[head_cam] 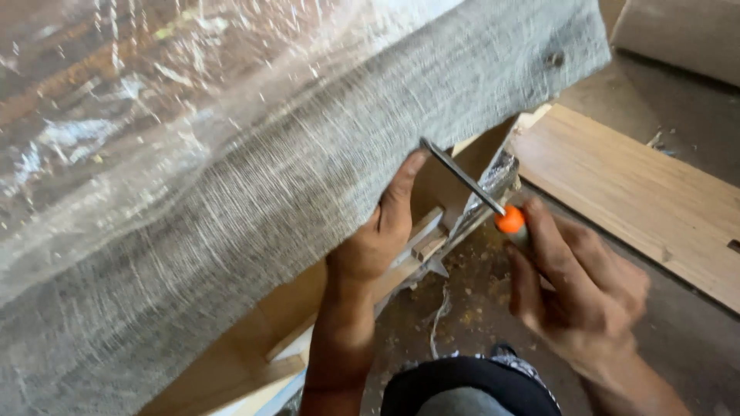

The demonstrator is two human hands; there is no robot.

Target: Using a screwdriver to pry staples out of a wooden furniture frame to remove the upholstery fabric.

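Clearly the left hand [378, 239] lies flat with fingers spread against the grey upholstered panel [254, 231], pinning its fabric edge to the wooden frame [432, 231]. The right hand [578, 293] is clenched on an orange-handled screwdriver [470, 185], whose shaft angles up to the fabric edge beside the left thumb.
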